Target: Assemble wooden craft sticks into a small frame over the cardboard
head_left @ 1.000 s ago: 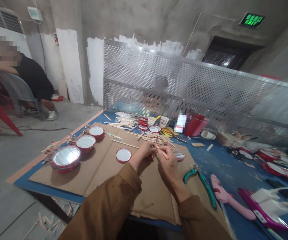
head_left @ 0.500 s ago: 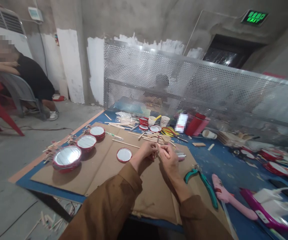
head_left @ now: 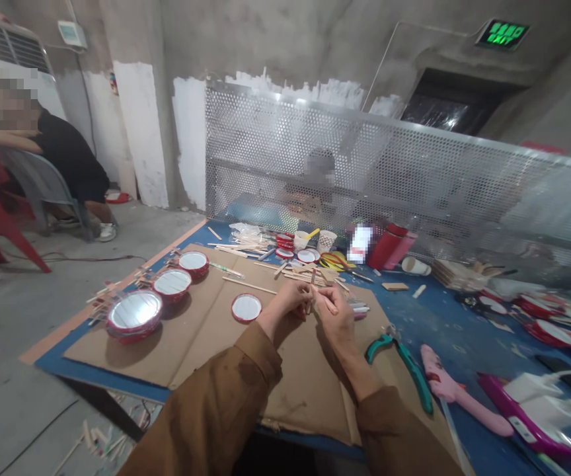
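Note:
Over the cardboard sheet point(head_left: 206, 330), my left hand point(head_left: 290, 305) and my right hand point(head_left: 335, 314) meet, both closed. A small thin wooden piece point(head_left: 313, 277) sticks up between their fingertips; its lower part is hidden by the fingers. My left hand pinches at its side, and my right hand's fingers are wrapped round it. Left of my hands a round white disc with a red rim point(head_left: 246, 307) lies flat. Loose wooden sticks point(head_left: 310, 272) lie just behind my hands. Pliers with teal handles point(head_left: 407, 363) rest open to the right of my right hand.
Three red-rimmed round pieces point(head_left: 134, 314) stand at the left. A pink glue gun point(head_left: 456, 393) and purple power strip point(head_left: 528, 423) lie right. Paper cups point(head_left: 326, 240) and a red bottle point(head_left: 388, 246) line the back, before a perforated metal screen point(head_left: 266, 145). A person point(head_left: 70, 149) sits far left.

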The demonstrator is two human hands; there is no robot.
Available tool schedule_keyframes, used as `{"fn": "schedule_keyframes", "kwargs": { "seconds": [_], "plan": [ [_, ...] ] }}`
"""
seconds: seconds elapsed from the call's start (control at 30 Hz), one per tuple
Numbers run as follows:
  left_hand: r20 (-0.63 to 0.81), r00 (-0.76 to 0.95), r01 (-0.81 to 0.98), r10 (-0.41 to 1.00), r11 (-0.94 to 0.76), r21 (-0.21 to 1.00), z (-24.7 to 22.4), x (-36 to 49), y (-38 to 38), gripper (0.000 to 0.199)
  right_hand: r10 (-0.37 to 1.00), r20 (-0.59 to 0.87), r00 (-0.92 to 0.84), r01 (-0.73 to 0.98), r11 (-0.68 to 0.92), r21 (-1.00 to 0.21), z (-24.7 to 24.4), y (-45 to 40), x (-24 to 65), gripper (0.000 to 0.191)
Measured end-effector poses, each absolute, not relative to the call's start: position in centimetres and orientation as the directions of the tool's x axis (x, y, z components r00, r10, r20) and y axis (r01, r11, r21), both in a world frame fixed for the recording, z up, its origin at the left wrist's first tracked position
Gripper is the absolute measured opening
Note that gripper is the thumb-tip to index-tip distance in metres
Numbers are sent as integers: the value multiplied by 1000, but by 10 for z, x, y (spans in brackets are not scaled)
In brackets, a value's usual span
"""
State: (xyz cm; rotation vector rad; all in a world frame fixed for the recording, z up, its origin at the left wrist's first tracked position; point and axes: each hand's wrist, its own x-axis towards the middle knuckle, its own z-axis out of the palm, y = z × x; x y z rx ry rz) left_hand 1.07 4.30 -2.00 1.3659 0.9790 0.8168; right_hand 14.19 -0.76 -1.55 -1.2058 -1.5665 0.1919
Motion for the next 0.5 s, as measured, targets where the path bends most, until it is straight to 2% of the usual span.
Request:
{"fn": "schedule_keyframes", "kwargs": {
  "seconds": [0.1,0.3,0.5],
  "plan": [
    [-84,385,82,919,57,995,-22,11,43,10,764,638,100,586,472,-658,-15,-8,142,30],
    [-81,397,43,914,69,997,-26,11,47,9,742,638,208,578,433,-692,-11,-9,142,32],
    [-112,392,83,913,86,993,-22,12,47,8,768,621,159,578,437,-689,-12,-7,142,36]
  ]
}}
